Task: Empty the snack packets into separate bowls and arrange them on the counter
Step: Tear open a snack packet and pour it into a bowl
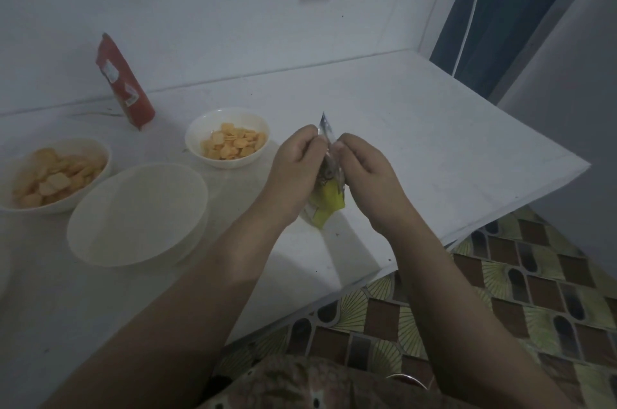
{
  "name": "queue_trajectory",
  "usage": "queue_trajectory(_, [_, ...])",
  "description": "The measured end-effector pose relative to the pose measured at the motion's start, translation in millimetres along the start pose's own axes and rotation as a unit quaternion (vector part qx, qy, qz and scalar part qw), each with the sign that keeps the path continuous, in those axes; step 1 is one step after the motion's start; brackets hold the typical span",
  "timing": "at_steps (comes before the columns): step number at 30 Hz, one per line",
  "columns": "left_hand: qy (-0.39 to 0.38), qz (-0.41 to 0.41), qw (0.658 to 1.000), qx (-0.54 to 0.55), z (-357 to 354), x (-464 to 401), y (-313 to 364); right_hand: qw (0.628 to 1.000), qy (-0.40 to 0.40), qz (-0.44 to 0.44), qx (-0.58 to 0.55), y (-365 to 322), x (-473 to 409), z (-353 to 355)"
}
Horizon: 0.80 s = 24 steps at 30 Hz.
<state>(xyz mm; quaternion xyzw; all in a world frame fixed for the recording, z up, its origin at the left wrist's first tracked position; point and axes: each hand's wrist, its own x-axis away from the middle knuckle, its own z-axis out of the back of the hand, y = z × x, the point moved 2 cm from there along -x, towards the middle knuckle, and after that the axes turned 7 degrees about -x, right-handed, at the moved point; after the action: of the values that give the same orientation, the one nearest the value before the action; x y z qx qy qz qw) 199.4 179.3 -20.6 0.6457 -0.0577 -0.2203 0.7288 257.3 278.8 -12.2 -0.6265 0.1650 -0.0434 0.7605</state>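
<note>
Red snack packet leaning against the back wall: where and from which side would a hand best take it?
Grip the tall red foil snack packet round its mid-body, coming from the front right. It stands tilted with its top against the wall, so the back is blocked; the filled white bowl sits front-left of it, leaving that side tighter.

Glossy foil packet (329, 188); smooth white glazed bowls (137, 215); matt white counter (417, 141).

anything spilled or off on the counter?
No spill visible. Only oddity: the red packet leans tilted by the wall. Both filled bowls sit upright; both hands pinch the yellow packet.
</note>
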Motion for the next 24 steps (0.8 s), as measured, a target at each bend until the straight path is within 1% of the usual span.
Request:
queue_trajectory(3, [0.026,0.060,0.994,0.086,3.3,-2.6,-6.5,1.000,0.004,-0.019,-0.024,3.8,-4.9,0.3])
queue_trajectory(4, [0.025,0.075,0.991,0.112,4.7,-3.0,-8.0,0.999,0.008,-0.023,-0.028,5.2,-6.4,1.4])
queue_trajectory(5, [0.014,0.082,0.990,0.112,6.4,-3.3,-10.3,0.999,0.006,-0.027,-0.020,5.5,-7.5,2.2])
queue_trajectory(7, [-0.025,0.056,0.997,0.043,8.3,-3.7,-9.6,0.999,-0.012,-0.025,0.022,2.0,-8.5,2.1])
queue_trajectory(9, [-0.057,0.034,0.998,-0.009,9.0,-5.2,-4.7,0.999,-0.016,-0.017,0.042,-0.9,-10.1,2.5])
queue_trajectory(14, [-0.143,0.041,0.988,-0.043,14.4,-10.4,8.0,0.999,-0.012,-0.039,0.001,1.9,-15.8,9.5])
queue_trajectory(18, [-0.180,0.051,0.981,-0.056,18.4,-13.8,12.2,0.999,-0.014,-0.046,-0.012,3.5,-15.7,8.7])
queue_trajectory(21, [-0.204,0.049,0.973,-0.101,22.1,-19.7,16.0,0.998,-0.018,-0.053,-0.022,5.0,-15.5,8.0])
queue_trajectory(24, [-0.207,0.039,0.968,-0.134,23.4,-21.9,17.7,0.998,-0.022,-0.054,-0.036,4.4,-12.9,7.1])
